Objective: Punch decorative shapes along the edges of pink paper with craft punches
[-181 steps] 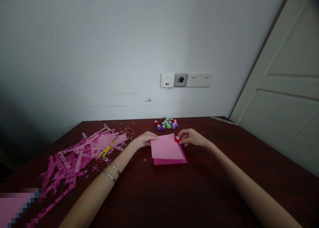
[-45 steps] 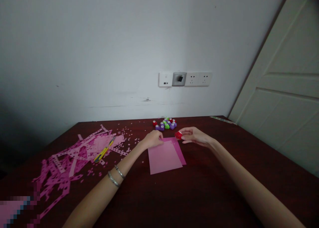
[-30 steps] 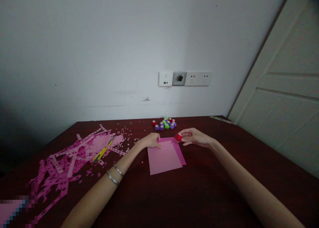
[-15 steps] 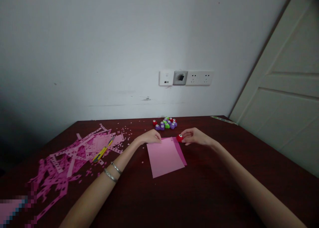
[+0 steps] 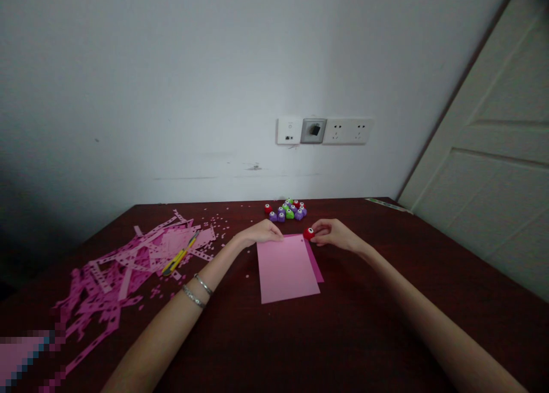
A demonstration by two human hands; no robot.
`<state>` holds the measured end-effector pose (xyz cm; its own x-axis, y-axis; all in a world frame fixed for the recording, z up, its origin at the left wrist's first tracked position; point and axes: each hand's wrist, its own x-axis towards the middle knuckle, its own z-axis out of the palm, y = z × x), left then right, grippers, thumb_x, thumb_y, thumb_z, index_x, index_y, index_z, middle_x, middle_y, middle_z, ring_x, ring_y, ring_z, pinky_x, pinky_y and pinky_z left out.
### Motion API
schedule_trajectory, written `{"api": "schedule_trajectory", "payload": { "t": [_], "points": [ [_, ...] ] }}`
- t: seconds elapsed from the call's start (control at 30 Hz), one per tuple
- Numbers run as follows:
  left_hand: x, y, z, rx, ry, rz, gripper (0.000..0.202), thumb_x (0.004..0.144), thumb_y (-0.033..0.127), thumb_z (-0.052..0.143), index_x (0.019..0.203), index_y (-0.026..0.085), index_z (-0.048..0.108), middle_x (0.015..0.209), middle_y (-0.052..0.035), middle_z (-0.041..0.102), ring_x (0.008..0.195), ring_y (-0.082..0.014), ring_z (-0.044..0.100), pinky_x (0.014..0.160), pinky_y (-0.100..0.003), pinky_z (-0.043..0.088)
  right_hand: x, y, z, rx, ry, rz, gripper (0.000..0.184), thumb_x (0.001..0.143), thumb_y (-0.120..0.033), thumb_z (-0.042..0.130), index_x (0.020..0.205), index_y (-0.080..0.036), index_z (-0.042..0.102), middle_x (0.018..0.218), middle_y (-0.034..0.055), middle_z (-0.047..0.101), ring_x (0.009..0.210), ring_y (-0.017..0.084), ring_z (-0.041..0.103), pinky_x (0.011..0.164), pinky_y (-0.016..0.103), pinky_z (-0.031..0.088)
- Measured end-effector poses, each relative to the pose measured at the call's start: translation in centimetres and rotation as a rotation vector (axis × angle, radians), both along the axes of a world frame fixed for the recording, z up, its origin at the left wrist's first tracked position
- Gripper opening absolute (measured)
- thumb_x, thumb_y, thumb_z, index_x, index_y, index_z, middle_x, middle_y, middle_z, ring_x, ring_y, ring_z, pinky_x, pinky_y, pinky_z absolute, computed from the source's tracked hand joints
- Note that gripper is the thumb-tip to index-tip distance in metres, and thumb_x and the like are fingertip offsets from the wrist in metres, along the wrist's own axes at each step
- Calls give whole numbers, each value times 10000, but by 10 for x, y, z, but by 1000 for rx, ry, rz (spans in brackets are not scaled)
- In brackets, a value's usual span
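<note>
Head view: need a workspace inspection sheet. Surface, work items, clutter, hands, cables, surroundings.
Surface: dark reddish-brown wooden table, pink paper specks scattered at left.
Work items: light-pink paper sheet overlapping a darker pink paper sheet; small rounded red gadget with white eye-like spot.
Clutter: heap of pink perforated paper strips, yellow-and-black cutter knife at its right side; cluster of red, green and purple gadgets beyond the sheets.
Hands: left hand holds the light-pink sheet's upper edge; right hand holds the red gadget near that sheet's upper right corner.
Cables: nothing seen.
Surroundings: white wall, socket plates, white panelled door.
</note>
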<state>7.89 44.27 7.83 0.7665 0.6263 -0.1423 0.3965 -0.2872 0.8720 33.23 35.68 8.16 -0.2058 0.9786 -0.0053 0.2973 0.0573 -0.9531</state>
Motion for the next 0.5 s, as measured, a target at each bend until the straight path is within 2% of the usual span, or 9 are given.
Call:
{"api": "schedule_trajectory", "payload": {
  "t": [0.5],
  "points": [
    [1,-4,1,-55,-12,39,207,648,291,650,775,140,713,720,-43,681,586,-110,561,548,-219,405,-7,-3,4,9,-22,-5,258,635,-232,715,845,-133,603,824,64,672,776,176,642,640,283,547]
  ]
}}
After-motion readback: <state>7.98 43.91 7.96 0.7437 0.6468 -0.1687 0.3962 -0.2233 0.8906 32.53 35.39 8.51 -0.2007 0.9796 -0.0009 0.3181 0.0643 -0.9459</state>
